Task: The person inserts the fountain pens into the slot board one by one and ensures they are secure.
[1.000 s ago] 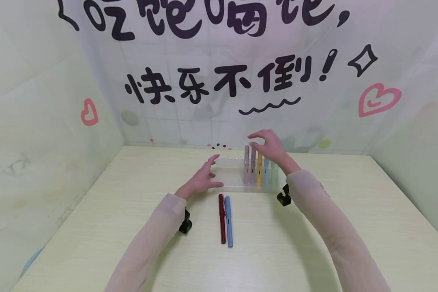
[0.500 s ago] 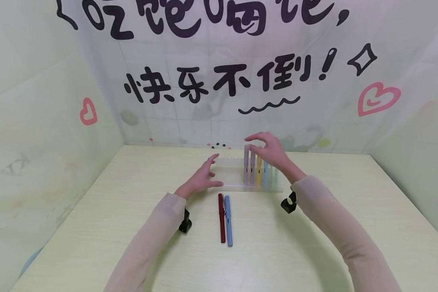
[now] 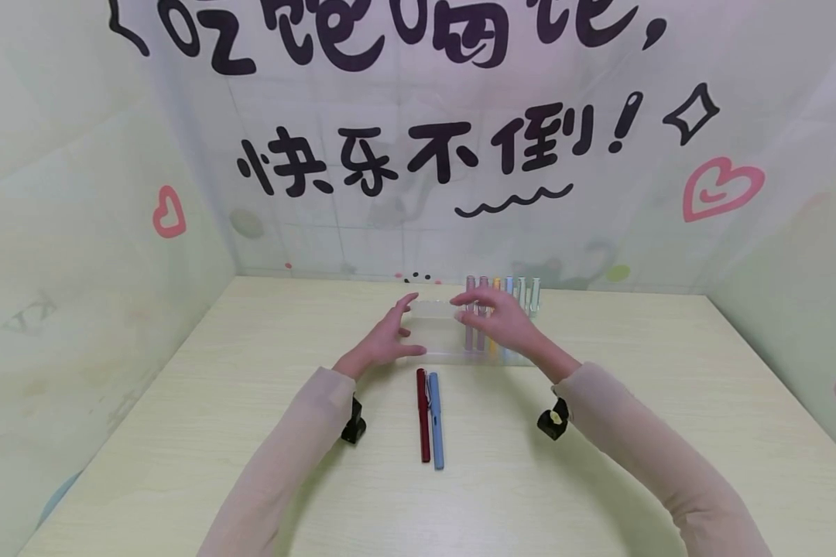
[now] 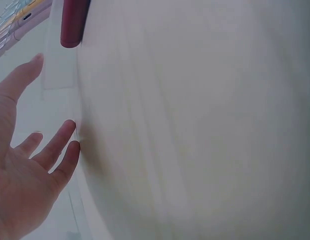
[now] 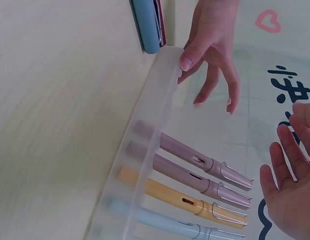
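Observation:
A clear pen stand (image 3: 446,358) holds several upright pens toward its right end: two mauve pens (image 5: 185,152), a yellow pen (image 5: 172,193), a light blue pen (image 5: 167,222) and pale green pens (image 3: 535,294). My left hand (image 3: 383,340) rests at the stand's left end, thumb at the front strip and fingers spread toward the back. My right hand (image 3: 505,319) hovers in front of the pens, holding nothing, its loosely bent fingers pointing left. Just in front of the stand, a dark red pen (image 3: 423,418) and a blue pen (image 3: 436,422) lie side by side.
The pale wooden table (image 3: 265,333) carries the stand close to its back edge. A printed fabric backdrop (image 3: 362,247) rises behind it, with fabric at both sides. Black wrist cameras hang under both sleeves.
My right hand has come down and left from the pen tops, uncovering the tops of the right-hand pens. The left hand, stand and lying pens stay put.

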{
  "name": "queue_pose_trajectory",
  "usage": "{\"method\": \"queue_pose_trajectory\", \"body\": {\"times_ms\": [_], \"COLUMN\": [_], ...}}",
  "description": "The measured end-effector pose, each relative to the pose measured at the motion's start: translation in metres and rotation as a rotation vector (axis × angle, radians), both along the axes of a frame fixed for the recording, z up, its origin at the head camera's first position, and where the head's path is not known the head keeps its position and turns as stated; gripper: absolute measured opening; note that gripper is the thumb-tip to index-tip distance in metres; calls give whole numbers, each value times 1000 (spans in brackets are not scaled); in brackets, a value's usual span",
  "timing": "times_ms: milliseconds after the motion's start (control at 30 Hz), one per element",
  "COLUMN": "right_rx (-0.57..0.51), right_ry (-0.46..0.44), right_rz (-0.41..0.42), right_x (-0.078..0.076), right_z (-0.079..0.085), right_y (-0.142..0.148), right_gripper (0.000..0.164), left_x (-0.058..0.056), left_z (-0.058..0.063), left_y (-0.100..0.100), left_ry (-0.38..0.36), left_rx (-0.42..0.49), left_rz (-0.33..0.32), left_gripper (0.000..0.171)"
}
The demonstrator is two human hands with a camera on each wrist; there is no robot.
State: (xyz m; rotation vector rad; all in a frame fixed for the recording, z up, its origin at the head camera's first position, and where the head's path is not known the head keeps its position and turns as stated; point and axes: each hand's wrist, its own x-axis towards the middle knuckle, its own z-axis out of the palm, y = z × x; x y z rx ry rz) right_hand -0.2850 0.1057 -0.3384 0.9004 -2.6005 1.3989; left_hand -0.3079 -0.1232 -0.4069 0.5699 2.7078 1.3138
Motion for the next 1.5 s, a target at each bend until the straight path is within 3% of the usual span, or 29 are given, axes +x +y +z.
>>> {"method": "queue_pose_trajectory", "body": {"times_ms": [300,533,667,800,1167,1500], "right_rx": [10,68,46,46,113,264], "right_ry": [-70,-107,-214,-302,-358,-289], "right_rz": [119,133,142,129,36,29], "right_x": [34,25,26,30,30,29], "right_z": [-4,-43,-56,-64,-75,-77], "right_y": [-10,-7,-9,-13,-28,-39], "right_gripper": [21,25,25,22,26,36], "left_x": [1,2,2,2,4,3], "left_z": [0,0,-1,-2,-2,-4], "left_y": [0,1,0,0,1,1], "left_ry": [6,11,18,20,17,32], "left_rx": [-2,-10,-8,-5,-7,-11], "left_rz": [-1,5,2,-4,7,-5], "left_gripper": [97,97,97,97,97,96]}}
